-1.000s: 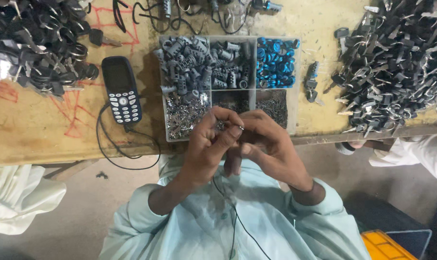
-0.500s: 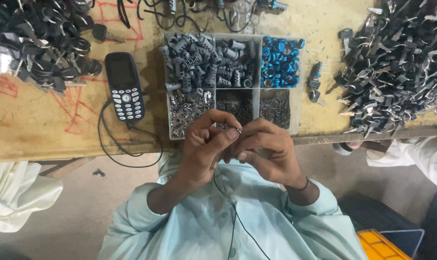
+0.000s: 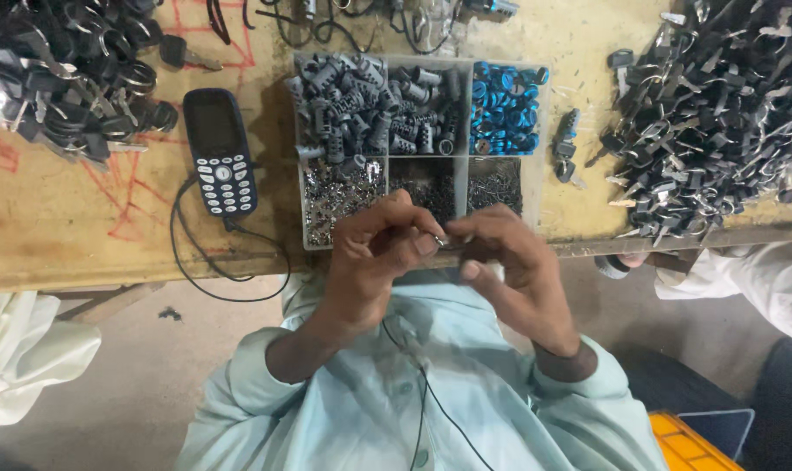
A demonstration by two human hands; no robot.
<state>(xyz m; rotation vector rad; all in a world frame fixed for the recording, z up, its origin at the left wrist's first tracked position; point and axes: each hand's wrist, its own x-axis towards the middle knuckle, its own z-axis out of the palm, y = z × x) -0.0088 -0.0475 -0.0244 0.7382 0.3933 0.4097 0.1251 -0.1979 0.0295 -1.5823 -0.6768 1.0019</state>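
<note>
Left hand (image 3: 374, 253) and right hand (image 3: 505, 262) meet at table (image 3: 82, 235) edge, both grips pinched closed on small metal part (image 3: 440, 240) (kind unclear), just below compartment tray (image 3: 304, 187).

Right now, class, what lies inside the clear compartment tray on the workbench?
The compartment tray holds grey springy sleeves, darker grey barrels, blue rings and tiny metal bits below. The left hand and right hand cover its near edge.
</note>
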